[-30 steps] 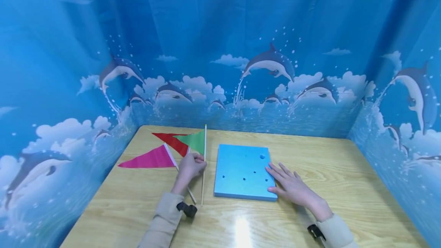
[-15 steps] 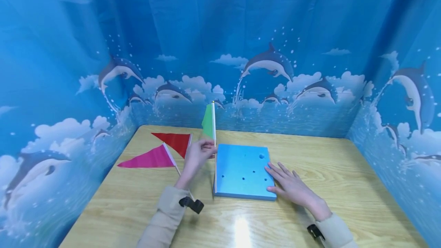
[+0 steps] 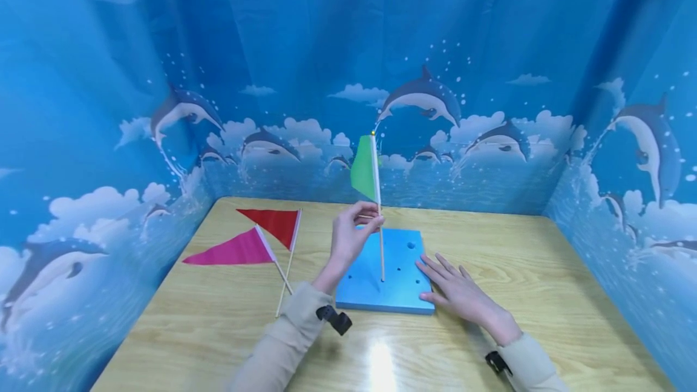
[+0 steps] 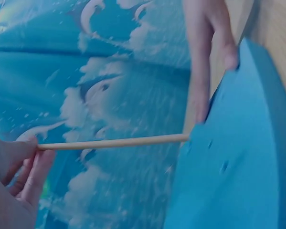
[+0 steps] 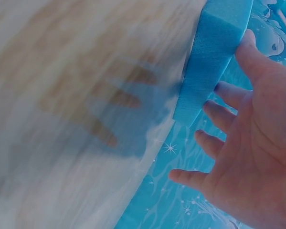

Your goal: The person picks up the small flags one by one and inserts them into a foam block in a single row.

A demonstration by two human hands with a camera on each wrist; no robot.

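My left hand (image 3: 350, 236) pinches the wooden stick of a small green flag (image 3: 365, 168) between thumb and fingers. The flag stands nearly upright over a blue foam board (image 3: 400, 295) with several holes. In the head view the stick's lower end meets one front hole; whether it sits inside I cannot tell. From the left wrist, the bare stick (image 4: 114, 142) runs from my fingertips toward the board. My right hand (image 3: 463, 296) lies with fingers spread along the board's right edge, fingertips touching it. In the right wrist view its palm (image 5: 262, 143) shows beside the board's side.
A red flag (image 3: 280, 225) and a pink flag (image 3: 234, 251) lie to the left on the wooden table (image 3: 544, 295), their sticks crossing. A blue dolphin-print curtain (image 3: 305, 77) surrounds the table at the back and sides.
My left hand has lifted the green flag and carried it rightward from beside the other flags, past the board's left edge, to over the board. My right hand stays in place.
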